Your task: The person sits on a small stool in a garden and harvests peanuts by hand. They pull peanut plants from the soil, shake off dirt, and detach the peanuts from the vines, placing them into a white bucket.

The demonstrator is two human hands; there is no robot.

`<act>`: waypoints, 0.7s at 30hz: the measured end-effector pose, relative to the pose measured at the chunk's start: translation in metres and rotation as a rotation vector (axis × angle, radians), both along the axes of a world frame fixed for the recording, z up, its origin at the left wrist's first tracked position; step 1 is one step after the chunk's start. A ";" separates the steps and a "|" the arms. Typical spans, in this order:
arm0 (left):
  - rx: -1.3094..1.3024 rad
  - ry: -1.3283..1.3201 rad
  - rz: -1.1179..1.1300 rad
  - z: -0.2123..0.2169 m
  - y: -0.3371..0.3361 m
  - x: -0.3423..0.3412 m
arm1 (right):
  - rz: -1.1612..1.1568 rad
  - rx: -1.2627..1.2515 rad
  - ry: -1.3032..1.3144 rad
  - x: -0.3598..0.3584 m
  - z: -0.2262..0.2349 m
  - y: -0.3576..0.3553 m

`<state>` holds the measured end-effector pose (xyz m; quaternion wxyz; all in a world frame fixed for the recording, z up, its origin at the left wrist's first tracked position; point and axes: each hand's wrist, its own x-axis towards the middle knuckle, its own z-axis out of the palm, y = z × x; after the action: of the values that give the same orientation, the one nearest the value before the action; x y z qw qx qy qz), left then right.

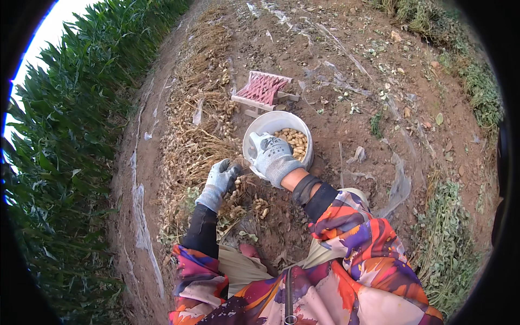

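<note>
"Where are the loose peanuts [294, 142]?"
"Along the bucket's [279, 119] right edge; the right hand [273, 157] crosses its near edge."
"Left hand [218, 183]?"
"Curled by dry plants [205, 147]. Whether either pinches anything, I can't tell."

Green corn [65, 141] beside brown soil [271, 49]
</note>
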<state>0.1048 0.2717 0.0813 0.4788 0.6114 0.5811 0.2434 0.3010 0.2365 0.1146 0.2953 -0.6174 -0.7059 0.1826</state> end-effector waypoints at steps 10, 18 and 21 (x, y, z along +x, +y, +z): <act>0.018 -0.451 0.140 -0.014 0.003 -0.022 | -0.101 0.132 0.181 0.032 -0.012 0.022; -0.026 -0.404 -0.085 -0.019 0.007 -0.006 | 0.192 -0.693 1.153 -0.008 -0.020 0.019; -0.123 -0.317 -0.126 -0.011 0.009 -0.004 | 0.220 -0.694 1.098 -0.011 -0.036 0.024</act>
<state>0.1009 0.2808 0.0707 0.6154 0.5699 0.4726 0.2704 0.2900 0.2603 0.0786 0.3758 -0.4183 -0.4119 0.7170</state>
